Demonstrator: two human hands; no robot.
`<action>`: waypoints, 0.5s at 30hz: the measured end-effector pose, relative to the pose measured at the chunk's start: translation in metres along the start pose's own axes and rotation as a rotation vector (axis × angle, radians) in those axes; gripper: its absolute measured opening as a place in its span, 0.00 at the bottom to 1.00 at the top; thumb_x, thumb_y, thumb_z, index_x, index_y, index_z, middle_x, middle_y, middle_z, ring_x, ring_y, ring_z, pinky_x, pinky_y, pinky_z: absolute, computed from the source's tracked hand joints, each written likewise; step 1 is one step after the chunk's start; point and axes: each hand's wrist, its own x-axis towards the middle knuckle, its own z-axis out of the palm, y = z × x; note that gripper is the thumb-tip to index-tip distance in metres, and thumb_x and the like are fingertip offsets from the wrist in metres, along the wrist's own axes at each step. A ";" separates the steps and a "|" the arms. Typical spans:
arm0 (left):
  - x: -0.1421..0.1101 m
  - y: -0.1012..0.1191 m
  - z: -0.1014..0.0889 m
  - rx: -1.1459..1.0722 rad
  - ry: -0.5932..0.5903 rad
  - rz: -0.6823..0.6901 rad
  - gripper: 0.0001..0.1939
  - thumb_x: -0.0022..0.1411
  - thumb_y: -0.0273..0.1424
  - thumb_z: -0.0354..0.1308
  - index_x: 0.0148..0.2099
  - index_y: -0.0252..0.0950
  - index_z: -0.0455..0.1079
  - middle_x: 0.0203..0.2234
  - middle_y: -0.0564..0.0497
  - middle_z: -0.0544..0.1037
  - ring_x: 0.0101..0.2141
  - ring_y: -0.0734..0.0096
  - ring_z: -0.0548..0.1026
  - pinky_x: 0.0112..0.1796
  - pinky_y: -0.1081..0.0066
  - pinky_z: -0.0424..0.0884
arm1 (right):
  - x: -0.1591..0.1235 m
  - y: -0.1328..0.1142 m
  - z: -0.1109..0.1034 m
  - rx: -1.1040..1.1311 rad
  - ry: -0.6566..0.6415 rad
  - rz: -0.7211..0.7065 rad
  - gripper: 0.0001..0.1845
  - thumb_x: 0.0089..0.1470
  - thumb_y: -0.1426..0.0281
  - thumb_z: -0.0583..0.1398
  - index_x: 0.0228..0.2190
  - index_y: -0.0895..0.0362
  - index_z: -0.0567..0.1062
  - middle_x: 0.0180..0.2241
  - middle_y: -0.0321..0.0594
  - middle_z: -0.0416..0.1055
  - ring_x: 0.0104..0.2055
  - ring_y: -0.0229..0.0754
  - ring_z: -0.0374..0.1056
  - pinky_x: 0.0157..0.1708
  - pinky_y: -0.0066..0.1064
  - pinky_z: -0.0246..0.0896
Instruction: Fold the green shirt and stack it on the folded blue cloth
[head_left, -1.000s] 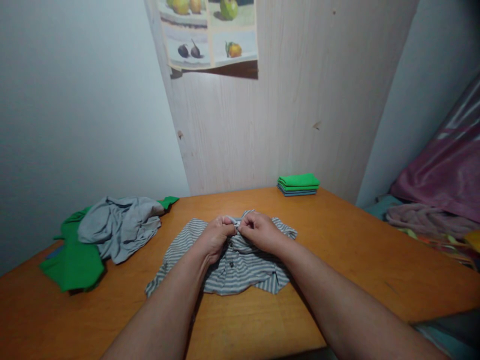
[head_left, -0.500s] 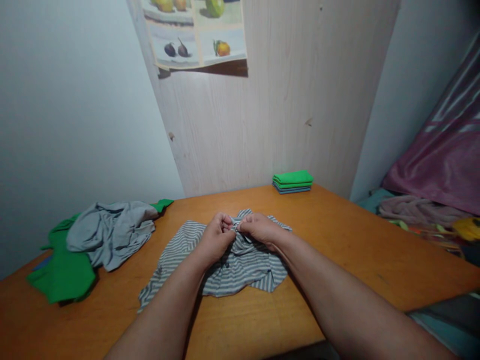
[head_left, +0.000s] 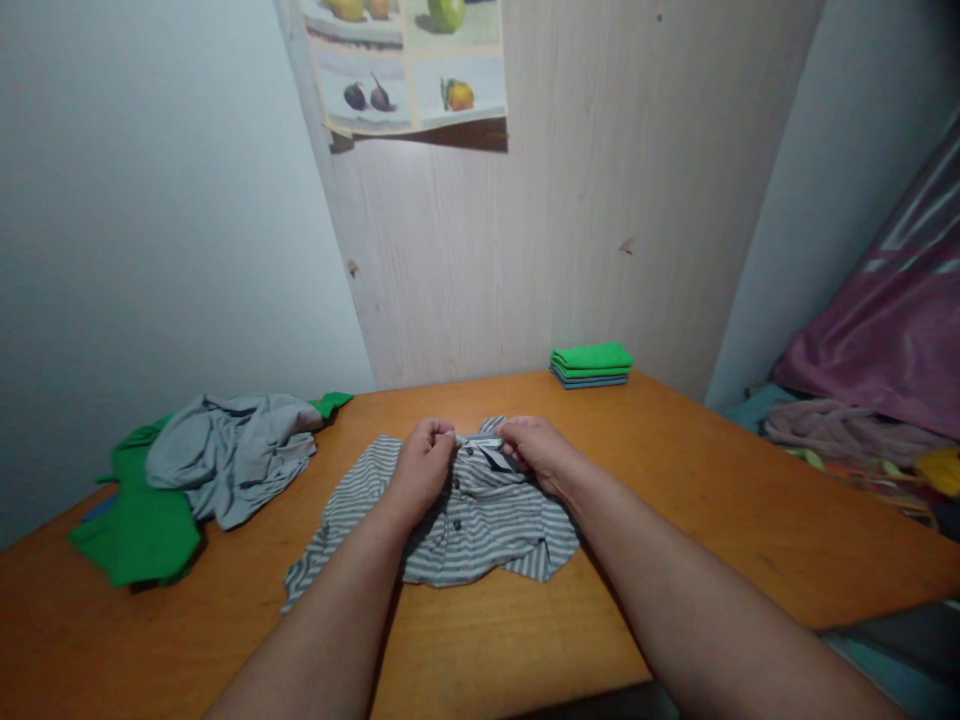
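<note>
A grey-and-white striped shirt (head_left: 480, 540) with dark buttons down its front lies spread on the table, its collar end away from me. My left hand (head_left: 426, 462) is closed on the upper edge of the shirt near the collar, left of the button row. On the other side of the collar, my right hand (head_left: 534, 450) pinches the same upper edge. A short stretch of pale collar band with a dark button below it shows between the hands. My forearms cover part of both sides of the shirt.
On the wooden table (head_left: 712, 520), a crumpled grey garment (head_left: 240, 450) lies over a green one (head_left: 154, 530) at the left. A folded green and grey cloth stack (head_left: 592, 362) stands at the back right. Pink fabric (head_left: 877, 340) hangs beyond the right edge.
My hands were close together at the top button; now they have moved apart along the collar, and the buttons between them show. The camera view has shifted slightly.
</note>
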 end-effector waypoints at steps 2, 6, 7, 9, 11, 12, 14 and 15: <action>0.004 -0.003 -0.004 0.026 0.056 -0.023 0.06 0.56 0.33 0.58 0.37 0.39 0.70 0.28 0.53 0.73 0.31 0.67 0.70 0.33 0.71 0.63 | 0.003 0.001 -0.005 0.004 0.027 -0.004 0.08 0.45 0.67 0.58 0.19 0.54 0.65 0.14 0.29 0.59 0.16 0.32 0.50 0.15 0.25 0.41; 0.010 -0.014 -0.010 0.086 0.111 -0.071 0.09 0.55 0.33 0.57 0.39 0.38 0.70 0.29 0.51 0.75 0.32 0.66 0.72 0.34 0.70 0.65 | 0.006 0.002 -0.012 -0.027 0.055 -0.008 0.07 0.44 0.67 0.57 0.19 0.54 0.65 0.14 0.29 0.59 0.15 0.31 0.49 0.15 0.25 0.41; 0.011 -0.016 -0.012 0.104 0.114 -0.074 0.09 0.56 0.33 0.56 0.40 0.38 0.70 0.30 0.50 0.76 0.33 0.65 0.73 0.35 0.69 0.66 | 0.007 0.003 -0.013 -0.045 0.060 -0.008 0.07 0.44 0.67 0.57 0.19 0.54 0.65 0.14 0.30 0.60 0.15 0.31 0.50 0.15 0.25 0.41; 0.012 -0.019 -0.014 0.180 0.110 -0.064 0.10 0.56 0.32 0.55 0.41 0.37 0.71 0.34 0.48 0.77 0.36 0.64 0.74 0.38 0.68 0.67 | 0.009 0.005 -0.015 -0.090 0.073 -0.010 0.06 0.43 0.68 0.57 0.20 0.54 0.66 0.14 0.30 0.61 0.15 0.32 0.50 0.15 0.25 0.41; 0.013 -0.022 -0.016 0.269 0.102 -0.053 0.10 0.56 0.30 0.55 0.42 0.37 0.71 0.37 0.46 0.78 0.39 0.62 0.75 0.40 0.67 0.68 | 0.011 0.009 -0.017 -0.139 0.093 -0.013 0.04 0.43 0.68 0.57 0.22 0.55 0.68 0.15 0.31 0.63 0.16 0.32 0.53 0.16 0.25 0.43; 0.013 -0.023 -0.017 0.303 0.097 -0.054 0.10 0.56 0.30 0.56 0.42 0.36 0.71 0.38 0.45 0.78 0.40 0.61 0.75 0.41 0.67 0.68 | 0.013 0.011 -0.018 -0.173 0.117 -0.017 0.04 0.43 0.68 0.58 0.24 0.56 0.70 0.16 0.32 0.65 0.17 0.33 0.55 0.17 0.25 0.45; 0.014 -0.025 -0.019 0.341 0.089 -0.069 0.10 0.54 0.28 0.57 0.41 0.36 0.72 0.37 0.44 0.78 0.40 0.59 0.75 0.42 0.66 0.68 | 0.017 0.015 -0.021 -0.309 0.196 -0.047 0.10 0.43 0.68 0.61 0.31 0.58 0.75 0.22 0.36 0.71 0.23 0.38 0.64 0.21 0.26 0.52; 0.014 -0.026 -0.020 0.350 0.085 -0.078 0.10 0.54 0.27 0.57 0.41 0.37 0.72 0.37 0.44 0.79 0.40 0.59 0.75 0.42 0.66 0.67 | 0.019 0.017 -0.024 -0.409 0.240 -0.074 0.15 0.43 0.67 0.62 0.36 0.58 0.76 0.26 0.40 0.75 0.28 0.41 0.69 0.25 0.27 0.56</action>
